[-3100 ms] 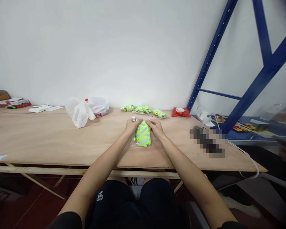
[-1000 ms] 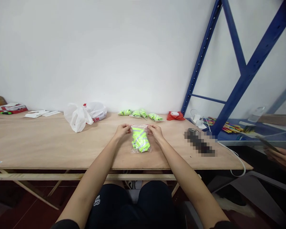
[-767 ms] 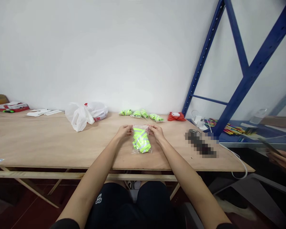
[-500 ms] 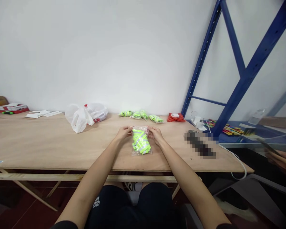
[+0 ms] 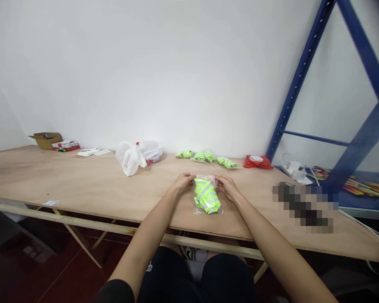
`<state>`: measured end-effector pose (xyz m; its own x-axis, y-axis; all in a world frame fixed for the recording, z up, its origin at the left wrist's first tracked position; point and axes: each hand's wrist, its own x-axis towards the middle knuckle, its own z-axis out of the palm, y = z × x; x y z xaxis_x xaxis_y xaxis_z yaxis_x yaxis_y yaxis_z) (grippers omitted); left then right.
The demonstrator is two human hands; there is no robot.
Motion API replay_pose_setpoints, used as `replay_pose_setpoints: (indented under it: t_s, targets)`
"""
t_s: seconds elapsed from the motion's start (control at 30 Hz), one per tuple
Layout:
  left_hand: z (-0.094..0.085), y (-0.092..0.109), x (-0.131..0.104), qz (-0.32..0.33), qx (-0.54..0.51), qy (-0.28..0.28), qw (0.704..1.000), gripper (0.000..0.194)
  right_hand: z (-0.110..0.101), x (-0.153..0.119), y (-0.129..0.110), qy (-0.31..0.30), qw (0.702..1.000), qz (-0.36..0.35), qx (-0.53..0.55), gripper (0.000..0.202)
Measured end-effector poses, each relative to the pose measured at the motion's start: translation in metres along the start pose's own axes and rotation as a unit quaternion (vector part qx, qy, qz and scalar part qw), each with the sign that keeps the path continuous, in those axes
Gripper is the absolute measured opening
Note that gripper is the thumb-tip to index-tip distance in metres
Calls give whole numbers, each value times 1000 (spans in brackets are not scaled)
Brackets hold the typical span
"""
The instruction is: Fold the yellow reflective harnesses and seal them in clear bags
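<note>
On the wooden table in front of me lies a clear plastic bag (image 5: 207, 195) with a folded neon-yellow reflective strap or cloth inside, striped silver. My left hand (image 5: 183, 182) pinches the bag's upper left corner. Its upper right edge is held by my right hand (image 5: 228, 187), fingers partly behind the plastic. The bag's far edge is slightly raised between both hands; its near end rests on the wood. Several similar neon-yellow packets (image 5: 209, 157) lie further back along the wall.
A white plastic bag (image 5: 131, 158) stands at the back left, with a cardboard box (image 5: 47, 140) and white papers (image 5: 88, 152) beyond. A red packet (image 5: 258, 162) sits back right by the blue rack (image 5: 298, 84). A pixelated dark object (image 5: 303, 206) lies to the right.
The view has turned left, so everything appears shifted to the right. Both hands keep hold of the plastic bag, which stays in about the same place on the table.
</note>
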<state>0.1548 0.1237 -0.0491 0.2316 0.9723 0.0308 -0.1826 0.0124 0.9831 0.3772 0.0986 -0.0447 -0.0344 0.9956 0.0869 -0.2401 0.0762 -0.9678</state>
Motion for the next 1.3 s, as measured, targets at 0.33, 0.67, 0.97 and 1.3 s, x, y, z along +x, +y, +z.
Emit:
replay_pose_setpoints:
  t_s: [0.33, 0.67, 0.97, 1.3]
  targets:
    - [2, -4, -2, -30, -24, -55, 998, 33, -3, 3, 8, -44, 998, 11, -31, 25]
    - [4, -4, -1, -50, -21, -71, 996, 37, -1, 1, 13, -60, 995, -15, -73, 31]
    - [7, -3, -2, -48, 13, -87, 995, 30, 6, -2, 14, -80, 993, -18, -82, 33]
    - [12, 0, -7, -39, 61, -106, 992, 34, 11, -2, 16, -91, 991, -20, -101, 32]
